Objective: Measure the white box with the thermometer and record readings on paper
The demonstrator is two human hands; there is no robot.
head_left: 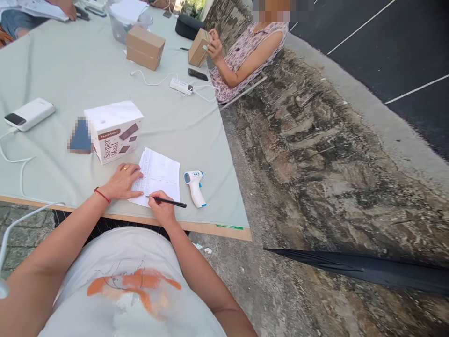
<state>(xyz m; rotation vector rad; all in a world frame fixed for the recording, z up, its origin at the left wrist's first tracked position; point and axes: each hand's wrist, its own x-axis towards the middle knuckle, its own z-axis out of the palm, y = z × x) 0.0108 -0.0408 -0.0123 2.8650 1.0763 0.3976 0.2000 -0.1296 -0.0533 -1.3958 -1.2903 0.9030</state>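
Observation:
Several sheets of paper [164, 171], with handwriting down the left side, lie at the front of the table. My left hand [122, 182] rests on their left edge, its fingers spread and nothing in it. Between the fingers of my right hand [162, 209] is a black pen [170, 201], its tip at the lower part of the top sheet. Just right of the paper lies a white and blue infrared thermometer [195, 188]. Behind my left hand stands a white "Su-per Meal" box [115, 128].
A power bank [30, 113] with a white cable lies at the left. Farther back are a cardboard box [145, 47], a power strip [181, 86] and a plastic tub [121, 28]. A person at the right edge holds another carton [199, 48]. Another person's hand [68, 8] shows far left.

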